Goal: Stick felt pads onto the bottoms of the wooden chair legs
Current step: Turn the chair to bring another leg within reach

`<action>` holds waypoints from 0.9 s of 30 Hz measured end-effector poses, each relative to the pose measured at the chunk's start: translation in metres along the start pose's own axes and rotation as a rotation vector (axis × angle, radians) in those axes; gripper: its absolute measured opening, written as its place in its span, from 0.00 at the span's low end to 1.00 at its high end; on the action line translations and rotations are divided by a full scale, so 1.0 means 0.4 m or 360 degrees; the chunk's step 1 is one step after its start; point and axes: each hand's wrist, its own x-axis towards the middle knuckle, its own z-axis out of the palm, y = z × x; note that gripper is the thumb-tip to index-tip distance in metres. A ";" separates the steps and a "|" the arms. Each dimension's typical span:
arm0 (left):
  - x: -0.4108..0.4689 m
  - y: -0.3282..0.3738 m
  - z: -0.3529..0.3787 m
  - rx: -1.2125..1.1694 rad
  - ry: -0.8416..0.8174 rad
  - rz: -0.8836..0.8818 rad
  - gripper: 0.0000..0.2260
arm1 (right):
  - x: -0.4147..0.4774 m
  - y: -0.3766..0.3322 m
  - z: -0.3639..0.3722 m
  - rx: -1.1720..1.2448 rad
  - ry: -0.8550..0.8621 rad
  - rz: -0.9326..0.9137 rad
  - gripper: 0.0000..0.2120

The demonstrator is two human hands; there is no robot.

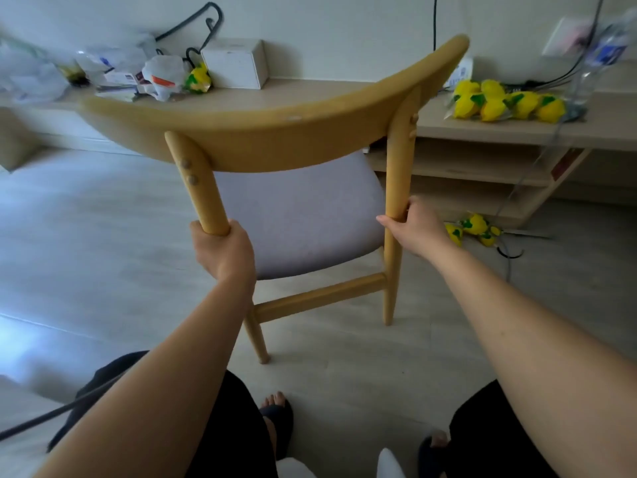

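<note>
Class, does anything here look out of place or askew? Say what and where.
Yellow packets lie on the floor beside the shelf unit, while similar ones sit on the desk. The chair looks askew, backrest sloping, with left hand and right hand gripping its back posts.

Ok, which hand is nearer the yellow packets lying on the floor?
Right. The right hand grips the right back post of the chair, on the side towards the yellow packets. The left hand grips the left back post, across the grey seat from them.
</note>
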 end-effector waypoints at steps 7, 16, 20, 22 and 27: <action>0.062 0.043 0.022 0.0108 -0.0655 0.0056 0.14 | -0.209 0.029 -0.066 -0.0341 -0.0009 0.0124 0.19; 0.028 -0.032 0.021 0.0557 -0.0968 0.0179 0.16 | -0.283 0.073 -0.085 0.0028 -0.0219 0.0480 0.21; 0.022 -0.027 0.010 0.0601 -0.0964 0.0239 0.13 | -0.287 0.071 -0.093 -0.0259 -0.0158 0.0343 0.18; 0.015 -0.006 0.001 0.0531 -0.0954 0.0286 0.13 | -0.291 0.067 -0.120 -0.0265 -0.0078 0.0267 0.18; 0.031 0.104 -0.010 0.0307 -0.0810 0.0653 0.14 | -0.295 0.021 -0.169 0.0403 0.0513 -0.0073 0.14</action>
